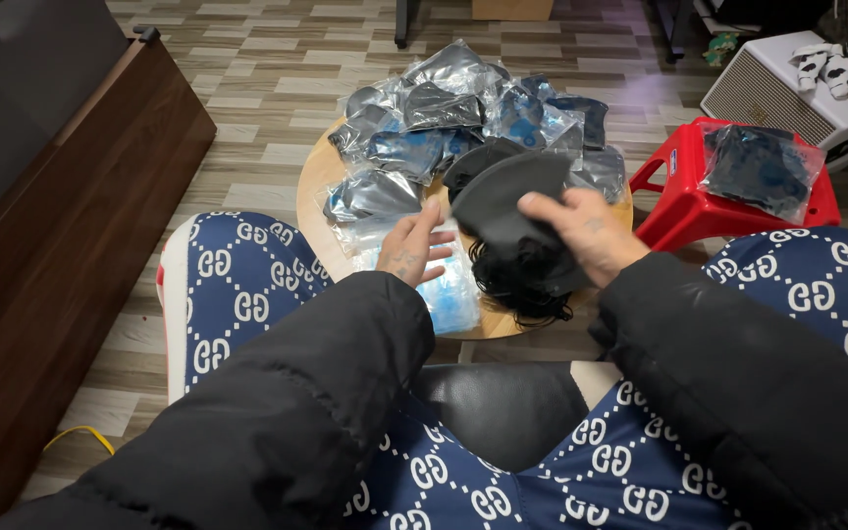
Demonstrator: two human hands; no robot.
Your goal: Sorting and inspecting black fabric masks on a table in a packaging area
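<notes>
Head camera looks down at your lap and a small round wooden table (318,201) in front of your knees. Your right hand (581,231) pinches a black face mask (507,201) by its edge, with the fingers closed on the cloth, and holds it up just above the table. Your left hand (414,245) is beside it with the fingers spread wide and holding nothing, right over a clear bag with blue inside (449,285). It looks like you are sorting loose masks, so the empty hand would need to take hold of the mask or a bag. A heap of loose black masks (527,285) lies under your right hand. Many shiny packed bags (444,113) are piled on the far side of the table. A red plastic stool (684,201) stands to the right with another bag of dark things (760,169) on it. Behind it is a white box (787,98). The floor (267,79) is striped wood, and a dark wooden cabinet (61,245) stands on the left.
</notes>
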